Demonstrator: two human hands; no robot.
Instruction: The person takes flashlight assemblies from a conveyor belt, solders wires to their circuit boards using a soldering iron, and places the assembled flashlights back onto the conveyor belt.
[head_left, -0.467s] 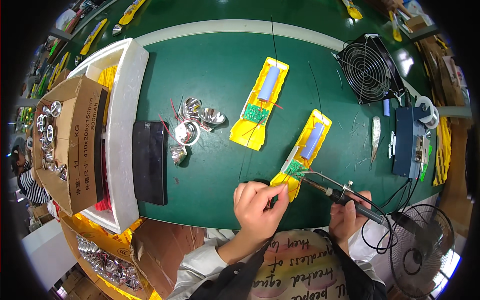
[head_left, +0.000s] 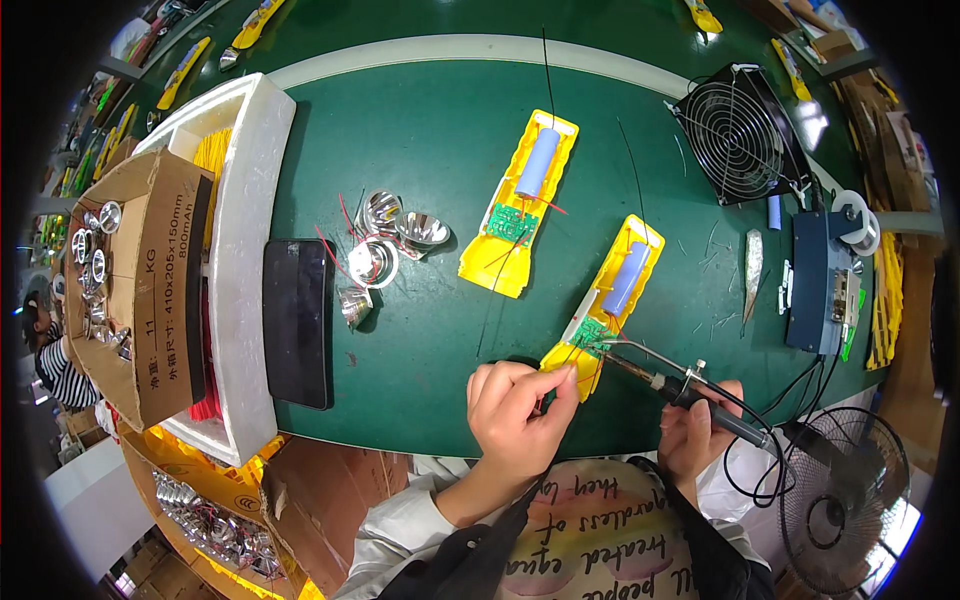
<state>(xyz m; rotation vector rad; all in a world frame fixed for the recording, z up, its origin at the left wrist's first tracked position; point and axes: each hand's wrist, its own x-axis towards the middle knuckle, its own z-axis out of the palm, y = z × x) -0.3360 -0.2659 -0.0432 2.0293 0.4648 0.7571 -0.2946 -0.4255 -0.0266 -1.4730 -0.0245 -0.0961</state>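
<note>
My right hand (head_left: 690,435) is closed round the handle of a soldering iron (head_left: 707,410), which has a thin metal feed tube clamped along it. The iron's tip is at the green circuit board (head_left: 592,335) in the nearer yellow plastic housing (head_left: 632,240), touching or just above it. A blue cylindrical battery (head_left: 626,277) lies in that housing beyond the board. Beside the housing's near end, my left hand (head_left: 520,410) pinches what looks like a thin dark wire leading from the board; the fingertips partly hide it. A second yellow housing (head_left: 497,262) with battery and board lies farther left.
Several shiny reflector cups (head_left: 375,262) with red wires lie left of the housings, beside a black phone (head_left: 299,325). A white foam box (head_left: 262,180) and a cardboard box (head_left: 165,290) line the left. A black fan (head_left: 738,140), blue soldering station (head_left: 812,285) and mesh fan (head_left: 840,510) stand right.
Both hands keep their grips and places. The soldering iron's tip has shifted very slightly over the board, and the whole view has moved a little.
</note>
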